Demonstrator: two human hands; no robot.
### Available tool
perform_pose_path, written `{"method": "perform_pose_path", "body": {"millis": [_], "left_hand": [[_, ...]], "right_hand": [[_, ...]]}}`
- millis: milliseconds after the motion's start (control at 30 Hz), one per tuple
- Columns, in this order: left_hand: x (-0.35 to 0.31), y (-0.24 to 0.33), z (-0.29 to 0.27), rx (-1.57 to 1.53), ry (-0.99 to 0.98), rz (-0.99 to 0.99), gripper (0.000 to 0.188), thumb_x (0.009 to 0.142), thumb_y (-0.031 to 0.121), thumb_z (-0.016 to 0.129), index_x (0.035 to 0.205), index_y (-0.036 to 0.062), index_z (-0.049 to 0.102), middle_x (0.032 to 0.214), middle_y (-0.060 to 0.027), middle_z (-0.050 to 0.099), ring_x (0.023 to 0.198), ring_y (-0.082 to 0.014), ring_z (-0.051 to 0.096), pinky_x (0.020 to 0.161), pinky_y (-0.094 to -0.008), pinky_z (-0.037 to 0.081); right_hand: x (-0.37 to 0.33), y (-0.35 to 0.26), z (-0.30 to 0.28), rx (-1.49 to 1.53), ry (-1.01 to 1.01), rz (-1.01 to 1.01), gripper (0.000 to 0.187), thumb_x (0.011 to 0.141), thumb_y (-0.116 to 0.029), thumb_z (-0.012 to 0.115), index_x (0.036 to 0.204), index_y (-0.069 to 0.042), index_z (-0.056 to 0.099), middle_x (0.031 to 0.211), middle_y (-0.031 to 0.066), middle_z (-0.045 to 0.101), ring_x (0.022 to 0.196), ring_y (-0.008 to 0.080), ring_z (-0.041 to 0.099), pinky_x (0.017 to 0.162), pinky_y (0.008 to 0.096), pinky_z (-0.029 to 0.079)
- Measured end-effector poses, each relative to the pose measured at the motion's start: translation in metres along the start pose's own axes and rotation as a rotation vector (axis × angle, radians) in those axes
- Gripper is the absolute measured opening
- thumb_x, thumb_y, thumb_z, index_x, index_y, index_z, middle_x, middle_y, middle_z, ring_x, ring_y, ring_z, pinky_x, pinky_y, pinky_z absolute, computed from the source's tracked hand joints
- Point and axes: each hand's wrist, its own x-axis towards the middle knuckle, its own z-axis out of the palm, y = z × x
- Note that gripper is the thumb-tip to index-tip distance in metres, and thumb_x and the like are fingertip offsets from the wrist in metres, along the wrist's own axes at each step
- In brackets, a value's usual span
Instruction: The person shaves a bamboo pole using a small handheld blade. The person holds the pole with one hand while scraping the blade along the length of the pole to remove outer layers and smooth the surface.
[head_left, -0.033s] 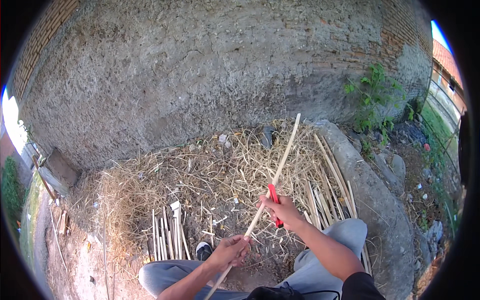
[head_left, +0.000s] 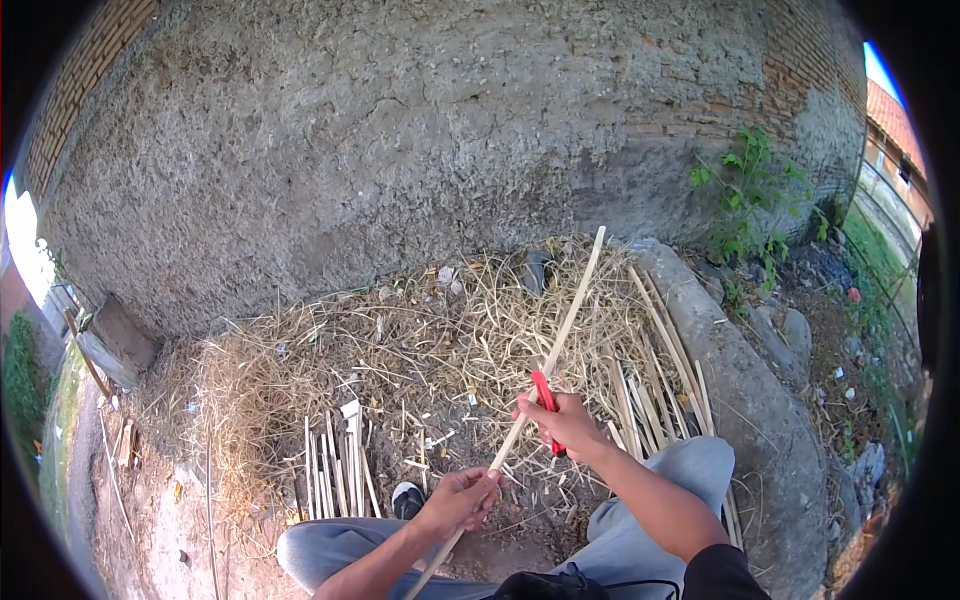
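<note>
A long pale bamboo strip (head_left: pixel 570 318) slants from near my lap up toward the wall. My left hand (head_left: pixel 460 503) is closed round its lower part, with the thumb lying along it. Higher up, my right hand (head_left: pixel 565 424) grips a red-handled tool (head_left: pixel 545 392), probably a knife, held across the strip. Its blade is hidden, and the fingers of this hand also touch the strip. Below and around both hands lie pale shavings and offcuts (head_left: pixel 430 443) on the dark soil.
Cut strips (head_left: pixel 338 465) lie left of my shoe (head_left: pixel 407 500); more strips (head_left: pixel 650 405) lie at the right beside a concrete ledge (head_left: pixel 740 400). A heap of curly shavings (head_left: pixel 250 430) spreads before the rough wall (head_left: pixel 430 150). A green plant (head_left: pixel 750 195) grows by the wall.
The strip's far tip and the red-handled tool have shifted very slightly. Both hands keep their grips in nearly the same places.
</note>
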Motion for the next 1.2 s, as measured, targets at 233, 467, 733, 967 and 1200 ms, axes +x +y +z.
{"method": "perform_pose_path", "body": {"millis": [233, 467, 733, 967, 1200], "left_hand": [[-0.01, 0.004, 0.013, 0.17, 0.129, 0.016, 0.034, 0.108, 0.028, 0.043, 0.12, -0.0019, 0.056, 0.075, -0.0036, 0.054, 0.052, -0.0078, 0.046, 0.045, -0.0235, 0.038], [-0.016, -0.01, 0.002, 0.105, 0.208, 0.039, 0.029, 0.107, 0.022, 0.044, 0.11, -0.001, 0.061, 0.075, -0.0001, 0.055, 0.051, -0.0041, 0.039, 0.045, -0.0212, 0.034], [-0.011, -0.003, 0.002, 0.163, 0.386, 0.185, 0.029, 0.107, 0.022, 0.044, 0.108, -0.0018, 0.061, 0.073, 0.0006, 0.052, 0.051, -0.0036, 0.038, 0.044, -0.0206, 0.03], [-0.011, -0.004, 0.003, 0.252, 0.428, 0.275, 0.031, 0.105, 0.022, 0.05, 0.101, -0.0042, 0.065, 0.066, 0.0015, 0.052, 0.052, -0.0038, 0.042, 0.045, -0.0221, 0.033], [-0.014, 0.0, 0.011, 0.196, 0.408, 0.217, 0.03, 0.105, 0.023, 0.051, 0.1, -0.0041, 0.065, 0.065, 0.002, 0.05, 0.051, -0.0035, 0.041, 0.043, -0.0216, 0.031]], "right_hand": [[0.008, 0.004, -0.01, -0.061, 0.174, -0.034, 0.021, 0.093, -0.022, 0.072, 0.089, -0.002, 0.065, 0.06, -0.0032, 0.052, 0.045, 0.0045, 0.041, 0.041, 0.0241, 0.031], [0.007, 0.014, -0.013, -0.737, 0.299, -0.264, 0.041, 0.099, -0.033, 0.06, 0.113, 0.005, 0.066, 0.065, 0.0067, 0.061, 0.049, 0.019, 0.055, 0.047, 0.037, 0.043], [-0.048, 0.038, 0.019, -1.017, 0.003, -0.713, 0.031, 0.096, -0.025, 0.062, 0.122, -0.008, 0.064, 0.09, 0.0147, 0.074, 0.06, 0.0292, 0.07, 0.051, 0.0361, 0.056], [-0.046, 0.044, 0.024, -1.102, 0.049, -0.812, 0.017, 0.093, -0.03, 0.067, 0.096, -0.013, 0.068, 0.078, 0.007, 0.071, 0.053, 0.0264, 0.067, 0.043, 0.0369, 0.052], [-0.05, 0.034, 0.029, -1.097, 0.143, -0.772, 0.018, 0.087, -0.028, 0.075, 0.082, -0.011, 0.072, 0.07, 0.0037, 0.068, 0.052, 0.0226, 0.065, 0.043, 0.0343, 0.05]]}}
